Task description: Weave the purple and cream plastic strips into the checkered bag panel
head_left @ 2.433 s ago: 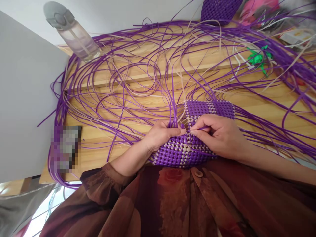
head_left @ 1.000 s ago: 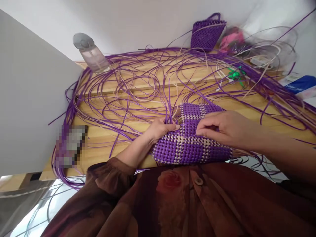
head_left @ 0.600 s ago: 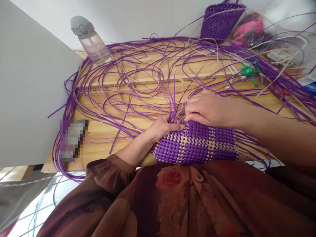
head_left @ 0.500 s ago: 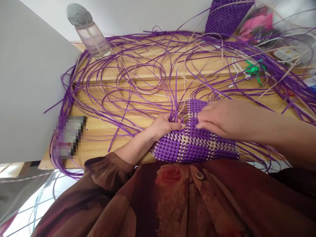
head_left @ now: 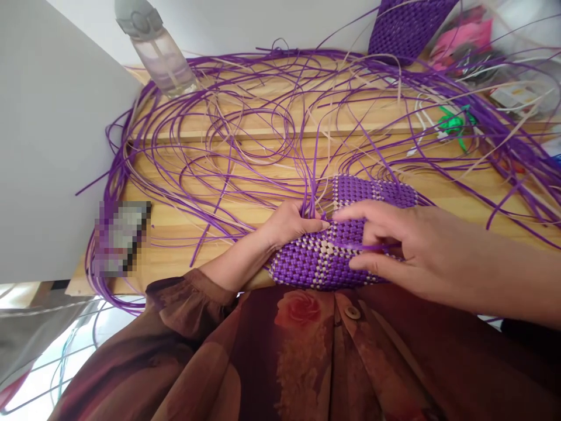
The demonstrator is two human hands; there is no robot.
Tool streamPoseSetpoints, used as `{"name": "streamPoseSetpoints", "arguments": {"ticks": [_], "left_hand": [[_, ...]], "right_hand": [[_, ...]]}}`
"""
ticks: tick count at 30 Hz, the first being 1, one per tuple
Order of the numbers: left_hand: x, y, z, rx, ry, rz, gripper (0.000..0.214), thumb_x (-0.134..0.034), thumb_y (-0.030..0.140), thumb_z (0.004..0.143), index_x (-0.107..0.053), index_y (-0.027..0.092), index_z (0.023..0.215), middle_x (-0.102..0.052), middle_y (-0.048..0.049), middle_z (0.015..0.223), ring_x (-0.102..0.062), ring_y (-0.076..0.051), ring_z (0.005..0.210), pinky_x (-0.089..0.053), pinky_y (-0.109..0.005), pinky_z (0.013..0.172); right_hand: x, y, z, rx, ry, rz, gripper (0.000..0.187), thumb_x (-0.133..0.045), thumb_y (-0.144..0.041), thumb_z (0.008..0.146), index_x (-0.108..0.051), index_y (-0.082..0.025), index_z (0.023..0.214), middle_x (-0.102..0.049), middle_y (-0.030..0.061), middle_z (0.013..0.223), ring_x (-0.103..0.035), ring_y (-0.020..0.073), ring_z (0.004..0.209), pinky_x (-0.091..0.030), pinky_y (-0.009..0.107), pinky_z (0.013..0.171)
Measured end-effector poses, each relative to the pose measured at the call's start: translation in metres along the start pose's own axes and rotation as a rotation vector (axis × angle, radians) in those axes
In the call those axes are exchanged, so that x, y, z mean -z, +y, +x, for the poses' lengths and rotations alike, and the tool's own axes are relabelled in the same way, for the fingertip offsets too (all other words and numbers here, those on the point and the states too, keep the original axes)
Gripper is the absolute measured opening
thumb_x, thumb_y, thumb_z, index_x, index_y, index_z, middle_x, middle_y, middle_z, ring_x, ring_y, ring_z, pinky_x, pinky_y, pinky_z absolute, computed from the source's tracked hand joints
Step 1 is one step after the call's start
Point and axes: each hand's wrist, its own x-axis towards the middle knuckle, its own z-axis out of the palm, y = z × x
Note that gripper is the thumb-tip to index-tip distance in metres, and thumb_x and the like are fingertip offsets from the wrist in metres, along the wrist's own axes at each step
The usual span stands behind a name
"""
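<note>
A purple woven piece with cream checks [head_left: 326, 272] lies at the table's front edge, against my clothing. My left hand [head_left: 289, 225] is closed at its upper left edge, gripping a bunch of purple strands [head_left: 312, 202] that rise between thumb and fingers. Over the right part of the weave is my right hand [head_left: 403, 240]. Its index finger reaches toward the left thumb, while the other fingers curl and the thumb stays apart below. One purple strand [head_left: 370, 247] runs across the weave into those curled fingers. The hand hides part of the weave.
Long loose purple and cream strands [head_left: 197, 140] loop across the wooden table [head_left: 175, 207]. A clear bottle [head_left: 160, 55] stands back left, and a blurred flat object [head_left: 125, 237] lies left. Behind are another purple woven piece [head_left: 405, 29], a green item [head_left: 453, 121] and plastic bags [head_left: 526, 76].
My right hand has moved down and turned, its index finger now extended and thumb apart. More of the weave's upper right shows. My left hand keeps its hold.
</note>
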Motion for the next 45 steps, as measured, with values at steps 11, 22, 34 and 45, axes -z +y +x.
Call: {"name": "streamPoseSetpoints", "arguments": {"ticks": [11, 22, 34, 45], "left_hand": [[0.000, -0.002, 0.000, 0.006, -0.043, -0.069, 0.030, -0.085, 0.032, 0.065, -0.065, 0.013, 0.076, -0.060, 0.0021, 0.068, -0.050, -0.008, 0.061, -0.038, -0.024, 0.062], [-0.003, 0.003, -0.006, 0.084, -0.048, -0.281, 0.036, -0.085, 0.041, 0.066, -0.072, 0.012, 0.081, -0.068, -0.0022, 0.076, -0.058, -0.012, 0.069, -0.044, -0.027, 0.070], [-0.004, 0.009, -0.008, 0.104, -0.016, -0.114, 0.031, -0.088, 0.030, 0.060, -0.066, 0.013, 0.072, -0.060, 0.0018, 0.067, -0.050, -0.009, 0.061, -0.039, -0.025, 0.063], [-0.004, 0.008, -0.008, 0.146, -0.014, -0.170, 0.031, -0.089, 0.028, 0.058, -0.066, 0.012, 0.070, -0.062, 0.0020, 0.066, -0.051, -0.008, 0.059, -0.039, -0.025, 0.062]], "right_hand": [[0.013, 0.012, 0.032, 0.170, -0.167, -0.296, 0.033, -0.042, -0.033, 0.094, -0.060, -0.022, 0.069, -0.061, 0.0022, 0.061, -0.046, 0.0152, 0.051, -0.027, 0.033, 0.056], [-0.007, 0.042, 0.074, 0.067, -0.191, -0.226, 0.026, -0.050, -0.026, 0.090, -0.071, -0.018, 0.077, -0.069, 0.0021, 0.071, -0.057, 0.0136, 0.062, -0.032, 0.028, 0.063], [-0.007, 0.058, 0.070, -0.025, -0.026, -0.212, 0.027, -0.049, -0.031, 0.096, -0.074, -0.022, 0.094, -0.073, 0.0030, 0.085, -0.063, 0.0187, 0.074, -0.038, 0.032, 0.067], [-0.026, 0.052, 0.019, 0.245, 0.210, -0.389, 0.029, -0.050, -0.031, 0.099, -0.071, -0.019, 0.082, -0.069, 0.0066, 0.082, -0.057, 0.0249, 0.089, -0.034, 0.041, 0.083]]}}
